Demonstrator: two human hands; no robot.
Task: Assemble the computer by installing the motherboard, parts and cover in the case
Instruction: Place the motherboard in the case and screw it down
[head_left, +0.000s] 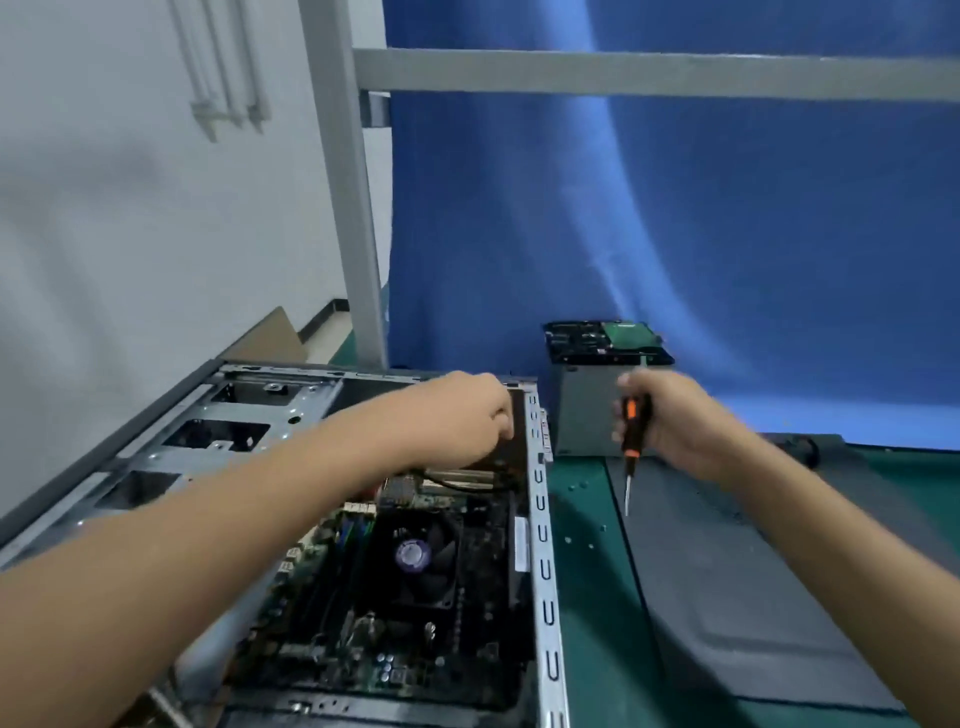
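An open metal computer case lies on the green mat with the motherboard inside it. A black CPU fan sits on the board. My left hand reaches over the far right corner of the case, fingers curled down inside; what they touch is hidden. My right hand grips a black and orange screwdriver upright, tip down, above the dark grey side cover lying right of the case.
A grey power supply box stands behind, with a hard drive on top. Small screws lie on the green mat. A blue cloth hangs at the back, with a grey frame post to its left.
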